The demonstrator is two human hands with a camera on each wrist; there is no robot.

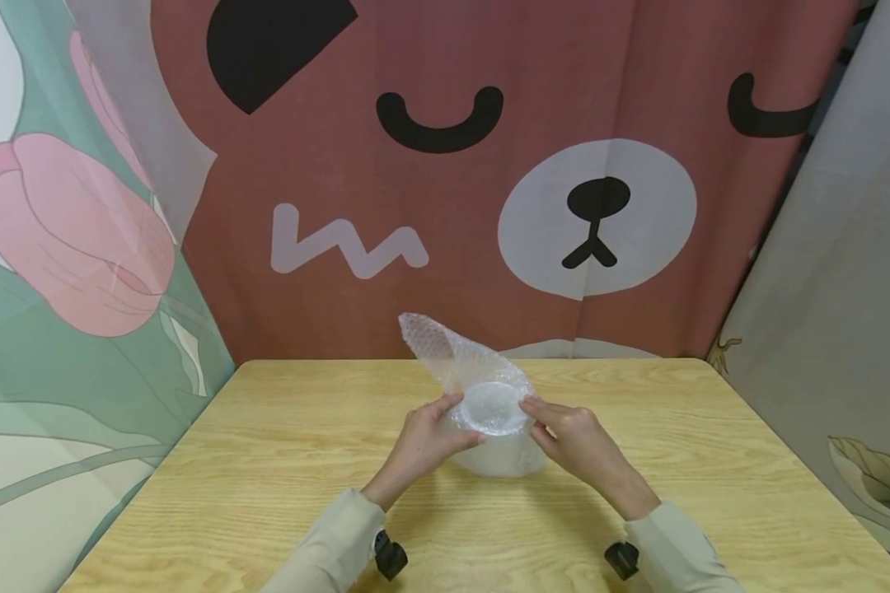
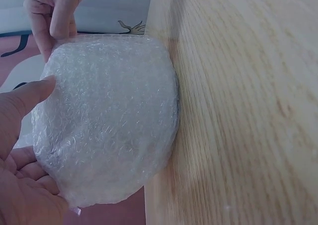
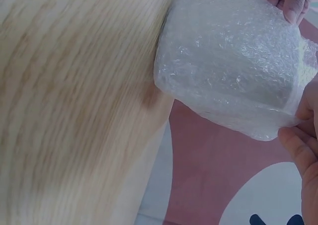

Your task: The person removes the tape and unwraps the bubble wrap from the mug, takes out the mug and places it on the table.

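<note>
A round, whitish thing wrapped in bubble wrap (image 1: 500, 453) stands on the wooden table, a circular rim (image 1: 493, 408) showing at its top. A loose flap of the wrap (image 1: 445, 350) rises up and back to the left. My left hand (image 1: 430, 441) grips the bundle from its left, thumb at the near upper edge and fingers round the far side. On the other side, my right hand (image 1: 582, 441) pinches an edge of the wrap near the rim. In both wrist views the bubble-wrapped bundle (image 2: 109, 115) hides what is inside.
The pale wooden table (image 1: 289, 436) reaches back to a curtain (image 1: 445, 189) with a bear face on it. A flowered curtain (image 1: 74, 247) hangs at the left and a grey one (image 1: 838, 313) at the right. Black wrist mounts (image 1: 391, 556) show under the sleeves.
</note>
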